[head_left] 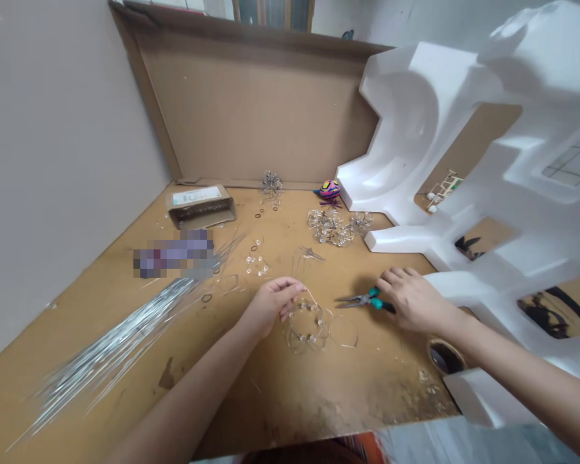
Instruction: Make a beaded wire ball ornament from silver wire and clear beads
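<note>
My left hand [276, 301] pinches a thin wire at the front middle of the board. The wire belongs to a ring of looped wire with clear beads [309, 336], which hangs or rests just below my fingers. Beside it on the right is a plain wire loop [344, 331]. My right hand [408, 299] is closed around the handles of long-nose pliers [362, 300] with black and teal grips. Their jaws point left toward the wire ring, slightly apart at the tips, and do not touch it.
A bundle of straight wires [125, 341] lies at the left, near a small open cardboard box [200, 205]. Loose clear beads [257, 265] are in the middle. Beaded wire pieces [331, 227] pile up behind the pliers. White foam packing [415, 238] borders the right side.
</note>
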Demonstrator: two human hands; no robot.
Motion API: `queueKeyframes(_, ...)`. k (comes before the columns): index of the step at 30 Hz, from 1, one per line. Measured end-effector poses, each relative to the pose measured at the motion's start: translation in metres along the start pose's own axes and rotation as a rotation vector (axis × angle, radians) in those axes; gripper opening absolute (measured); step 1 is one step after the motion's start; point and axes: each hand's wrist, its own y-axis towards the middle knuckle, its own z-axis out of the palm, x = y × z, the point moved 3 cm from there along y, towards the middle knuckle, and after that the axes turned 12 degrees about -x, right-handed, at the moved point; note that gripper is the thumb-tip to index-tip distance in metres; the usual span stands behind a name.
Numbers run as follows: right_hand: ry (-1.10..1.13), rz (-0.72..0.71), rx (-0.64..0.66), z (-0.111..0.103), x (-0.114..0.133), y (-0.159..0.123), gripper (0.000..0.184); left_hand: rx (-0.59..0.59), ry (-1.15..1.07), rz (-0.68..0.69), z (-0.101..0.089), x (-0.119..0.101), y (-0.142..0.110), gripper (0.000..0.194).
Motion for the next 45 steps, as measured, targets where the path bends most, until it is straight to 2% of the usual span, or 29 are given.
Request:
queueKeyframes(4,-0.025,-0.063,-0.177,-0.019,-0.006,-0.001,0.023,0.034,-0.007,-0.038,0.001,0.003,0.001,0.021)
queueKeyframes(7,-0.053,-0.189,-0.301,-0.029,0.002,0.005,0.023,0.081,-0.042,-0.096,0.001,0.006,0.0,0.02)
queueKeyframes(10,-0.102,-0.292,-0.365,-0.033,0.012,0.015,0.018,0.109,-0.066,-0.122,0.001,0.007,0.0,0.019)
queueKeyframes(15,-0.164,-0.325,-0.415,-0.033,0.014,0.023,0.015,0.128,-0.071,-0.138,0.001,0.008,0.002,0.019)
queueKeyframes(28,-0.161,-0.352,-0.422,-0.032,0.015,0.022,0.017,0.137,-0.072,-0.168,0.002,0.01,0.0,0.018)
queueKeyframes(31,-0.122,-0.345,-0.393,-0.032,0.016,0.022,0.019,0.123,-0.069,-0.139,0.003,0.01,0.0,0.018)
queueKeyframes(33,-0.062,-0.308,-0.321,-0.032,0.017,0.023,0.019,0.083,-0.051,-0.076,0.003,0.008,0.0,0.018)
queueKeyframes(36,0.074,-0.139,-0.115,-0.031,0.017,0.026,0.02,0.012,-0.005,0.041,0.005,0.005,-0.002,0.02)
queueKeyframes(39,0.232,0.011,0.094,-0.031,0.015,0.027,0.027,-0.01,0.049,0.111,0.005,0.004,-0.004,0.023)
queueKeyframes(41,0.3,0.028,0.152,-0.033,0.013,0.027,0.025,0.015,0.093,0.109,0.004,0.003,-0.004,0.023)
queueKeyframes(45,0.325,0.026,0.176,-0.033,0.007,0.026,0.018,0.135,0.199,0.051,-0.001,-0.001,-0.001,0.023)
